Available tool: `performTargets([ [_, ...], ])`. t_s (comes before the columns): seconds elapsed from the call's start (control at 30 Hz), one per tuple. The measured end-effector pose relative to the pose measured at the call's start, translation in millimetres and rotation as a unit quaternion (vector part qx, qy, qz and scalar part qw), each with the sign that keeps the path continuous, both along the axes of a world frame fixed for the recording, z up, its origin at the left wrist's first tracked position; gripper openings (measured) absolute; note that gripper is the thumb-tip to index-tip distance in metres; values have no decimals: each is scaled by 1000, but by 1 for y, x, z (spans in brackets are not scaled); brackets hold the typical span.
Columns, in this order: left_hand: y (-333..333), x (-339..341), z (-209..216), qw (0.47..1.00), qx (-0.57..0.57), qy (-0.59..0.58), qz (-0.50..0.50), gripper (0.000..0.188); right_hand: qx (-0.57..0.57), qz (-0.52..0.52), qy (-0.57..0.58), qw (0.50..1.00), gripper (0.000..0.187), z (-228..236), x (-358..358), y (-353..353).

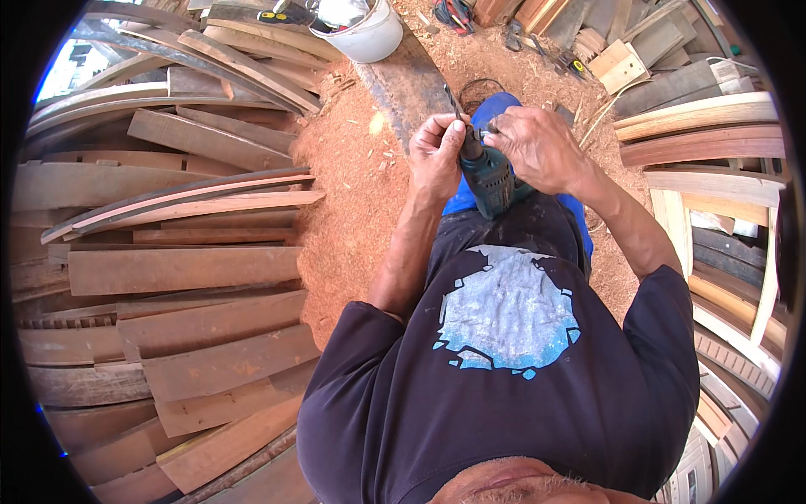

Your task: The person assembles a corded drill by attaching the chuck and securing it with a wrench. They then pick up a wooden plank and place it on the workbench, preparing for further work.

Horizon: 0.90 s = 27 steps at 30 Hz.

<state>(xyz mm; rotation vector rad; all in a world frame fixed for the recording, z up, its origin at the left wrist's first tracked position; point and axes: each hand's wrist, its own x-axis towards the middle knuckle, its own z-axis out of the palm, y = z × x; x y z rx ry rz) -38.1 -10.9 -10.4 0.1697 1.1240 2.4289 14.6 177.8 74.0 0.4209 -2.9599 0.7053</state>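
A teal-green power drill (pixel 489 181) rests on my lap between my thighs, its chuck (pixel 472 148) pointing away from me. A dark twist drill bit (pixel 452 101) stands out beyond the chuck. My left hand (pixel 437 153) pinches the bit between thumb and fingers, just in front of the chuck. On the other side, my right hand (pixel 539 144) is closed at the chuck, with a small dark metal piece at its fingertips that looks like a chuck key (pixel 489 131). The fingers partly hide that piece, and the drill's handle is mostly out of sight.
A white bucket (pixel 369 38) stands on a worn plank (pixel 403 80) ahead of me. Wood shavings (pixel 353 210) cover the ground. Boards (pixel 185 269) are piled at the left, more timber (pixel 705 139) at the right. Hand tools (pixel 575 65) lie at the far right.
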Motion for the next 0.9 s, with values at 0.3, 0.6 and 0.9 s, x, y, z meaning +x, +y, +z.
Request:
performTargets([
  [0.3,11,13,11,999,0,43,10,10,-576,-183,-397,691,49,-38,13,3],
  [0.6,5,9,1,998,45,28,-15,6,42,5,156,987,38,15,20,14],
  [0.9,7,13,4,999,9,45,3,9,-27,29,52,998,23,9,7,6],
])
